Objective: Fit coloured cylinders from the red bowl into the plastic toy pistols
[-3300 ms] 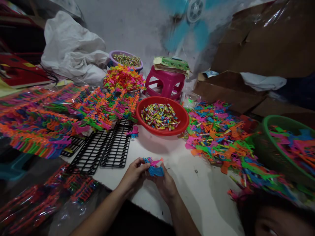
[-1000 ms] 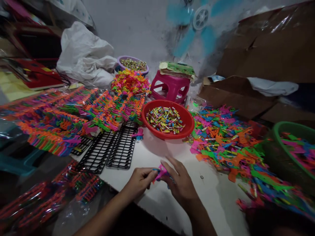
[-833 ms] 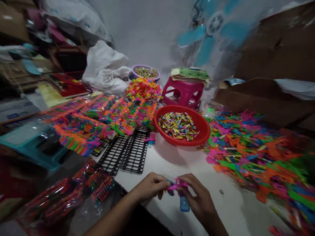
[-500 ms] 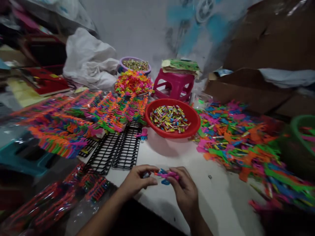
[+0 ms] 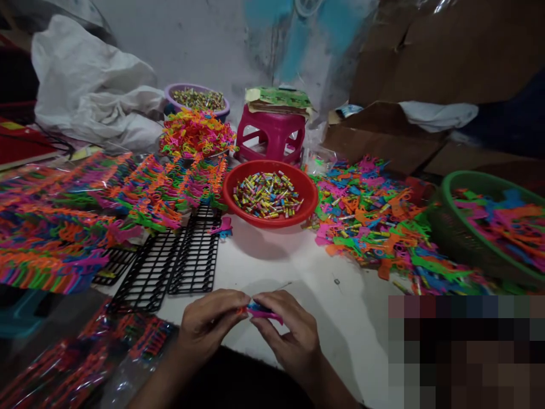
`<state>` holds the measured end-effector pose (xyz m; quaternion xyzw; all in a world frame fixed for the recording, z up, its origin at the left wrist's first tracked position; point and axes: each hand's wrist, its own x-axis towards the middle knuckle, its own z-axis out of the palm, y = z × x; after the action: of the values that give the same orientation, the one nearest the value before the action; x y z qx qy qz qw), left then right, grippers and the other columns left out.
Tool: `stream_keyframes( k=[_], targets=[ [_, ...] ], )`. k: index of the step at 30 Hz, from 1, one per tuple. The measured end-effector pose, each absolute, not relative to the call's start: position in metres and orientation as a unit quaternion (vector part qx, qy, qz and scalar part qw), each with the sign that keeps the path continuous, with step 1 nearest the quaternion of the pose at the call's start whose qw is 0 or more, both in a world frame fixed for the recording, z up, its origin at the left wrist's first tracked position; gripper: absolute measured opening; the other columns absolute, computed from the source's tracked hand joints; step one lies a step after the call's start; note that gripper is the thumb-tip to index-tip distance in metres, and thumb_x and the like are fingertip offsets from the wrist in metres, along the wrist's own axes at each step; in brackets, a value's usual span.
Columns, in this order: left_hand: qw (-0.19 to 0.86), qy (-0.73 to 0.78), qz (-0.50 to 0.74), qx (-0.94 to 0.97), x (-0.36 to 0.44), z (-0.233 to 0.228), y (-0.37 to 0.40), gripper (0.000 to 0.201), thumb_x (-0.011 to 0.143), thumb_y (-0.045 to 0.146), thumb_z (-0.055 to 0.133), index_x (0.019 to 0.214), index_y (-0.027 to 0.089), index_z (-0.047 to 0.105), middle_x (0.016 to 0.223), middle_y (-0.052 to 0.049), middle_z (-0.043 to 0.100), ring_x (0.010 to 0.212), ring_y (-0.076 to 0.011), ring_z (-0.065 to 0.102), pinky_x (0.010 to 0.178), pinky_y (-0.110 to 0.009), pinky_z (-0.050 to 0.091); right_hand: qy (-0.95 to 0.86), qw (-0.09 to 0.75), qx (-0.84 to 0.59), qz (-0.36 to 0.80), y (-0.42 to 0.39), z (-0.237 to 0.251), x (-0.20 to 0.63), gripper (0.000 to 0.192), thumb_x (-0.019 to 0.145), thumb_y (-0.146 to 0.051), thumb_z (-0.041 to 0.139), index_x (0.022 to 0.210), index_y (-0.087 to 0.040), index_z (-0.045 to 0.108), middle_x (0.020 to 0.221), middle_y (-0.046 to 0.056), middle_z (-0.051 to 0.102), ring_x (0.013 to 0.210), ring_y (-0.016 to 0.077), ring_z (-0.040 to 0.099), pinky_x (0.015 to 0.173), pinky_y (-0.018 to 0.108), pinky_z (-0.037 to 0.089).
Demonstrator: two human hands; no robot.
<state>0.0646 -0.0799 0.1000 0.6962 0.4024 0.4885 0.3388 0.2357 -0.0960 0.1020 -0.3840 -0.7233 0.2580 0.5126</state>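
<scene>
Close together above the white table (image 5: 272,267), my two hands meet at a small pink and blue plastic toy (image 5: 264,312). My right hand (image 5: 293,329) pinches its pink part between thumb and fingers. My left hand (image 5: 208,324) is closed at the toy's other end, where a bit of orange plastic shows at the fingertips. The fingers cover much of the toy, so its full shape is hidden. Another pink and blue toy (image 5: 222,227) lies on the table beside the black wire racks (image 5: 193,255).
A red basin (image 5: 238,213) of small shiny tubes stands ahead. Rows of colourful plastic toys (image 5: 162,199) lie left, with a loose heap (image 5: 361,210) and a green basket (image 5: 447,221) right. Behind are a pink stool (image 5: 276,133) and a purple basin (image 5: 225,108). The lower right corner is pixelated.
My hands have drawn together, and my left fingers have closed in at the toy's end. The view has turned right, bringing more of the green basket into sight.
</scene>
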Motion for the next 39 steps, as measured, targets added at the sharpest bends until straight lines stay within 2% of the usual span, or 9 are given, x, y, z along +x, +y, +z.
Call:
stream_keyframes(
  k=[5, 9, 14, 25, 29, 39],
  targets=[
    [0.292, 0.374, 0.496, 0.727, 0.064, 0.099, -0.08, 0.025, 0.071, 0.009, 0.061, 0.088, 0.025, 0.068, 0.086, -0.005, 0.069, 0.078, -0.0175, 0.064, 0.066, -0.026, 0.053, -0.69, 0.462, -0.41, 0.378, -0.098, 0.11, 0.239, 0.026, 0.081, -0.017, 0.051, 0.106, -0.023, 0.058, 0.096, 0.005, 0.064, 0.088, 0.0167, 0.058, 0.077, 0.029, 0.048],
    [0.275, 0.347, 0.498, 0.746, 0.066, 0.096, -0.079, 0.022, 0.075, 0.009, 0.057, 0.09, 0.022, 0.066, 0.088, -0.005, 0.067, 0.078, -0.0146, 0.063, 0.057, -0.02, 0.053, -0.64, 0.431, -0.447, 0.452, -0.098, 0.11, 0.239, 0.023, 0.084, -0.021, 0.047, 0.1, -0.021, 0.063, 0.09, 0.004, 0.065, 0.081, 0.0146, 0.06, 0.073, 0.025, 0.048],
    [0.25, 0.335, 0.486, 0.768, 0.068, 0.094, -0.078, 0.022, 0.075, 0.01, 0.057, 0.093, 0.021, 0.064, 0.088, -0.006, 0.067, 0.08, -0.0146, 0.063, 0.069, -0.024, 0.053, -0.601, 0.424, -0.491, 0.466, -0.098, 0.107, 0.234, 0.023, 0.083, -0.025, 0.047, 0.096, -0.019, 0.065, 0.076, 0.002, 0.065, 0.071, 0.0138, 0.059, 0.067, 0.023, 0.048],
    [0.252, 0.338, 0.487, 0.765, 0.067, 0.091, -0.081, 0.026, 0.074, 0.006, 0.058, 0.095, 0.021, 0.062, 0.088, -0.005, 0.065, 0.082, -0.0136, 0.062, 0.071, -0.023, 0.052, -0.575, 0.447, -0.497, 0.472, -0.097, 0.104, 0.23, 0.023, 0.082, -0.028, 0.048, 0.095, -0.018, 0.066, 0.08, 0.004, 0.066, 0.073, 0.0148, 0.06, 0.066, 0.024, 0.048],
    [0.254, 0.339, 0.494, 0.759, 0.068, 0.089, -0.08, 0.024, 0.075, 0.008, 0.057, 0.094, 0.02, 0.062, 0.086, -0.005, 0.065, 0.08, -0.0138, 0.062, 0.069, -0.023, 0.052, -0.558, 0.448, -0.482, 0.505, -0.097, 0.103, 0.229, 0.023, 0.08, -0.03, 0.052, 0.093, -0.017, 0.066, 0.082, 0.005, 0.066, 0.075, 0.016, 0.06, 0.067, 0.026, 0.049],
    [0.266, 0.338, 0.494, 0.756, 0.072, 0.088, -0.081, 0.023, 0.076, 0.009, 0.056, 0.095, 0.021, 0.062, 0.085, -0.006, 0.064, 0.079, -0.0143, 0.062, 0.067, -0.024, 0.052, -0.527, 0.464, -0.489, 0.517, -0.098, 0.104, 0.228, 0.023, 0.08, -0.031, 0.052, 0.09, -0.016, 0.066, 0.071, 0.003, 0.064, 0.066, 0.0133, 0.058, 0.06, 0.023, 0.048]
  ],
)
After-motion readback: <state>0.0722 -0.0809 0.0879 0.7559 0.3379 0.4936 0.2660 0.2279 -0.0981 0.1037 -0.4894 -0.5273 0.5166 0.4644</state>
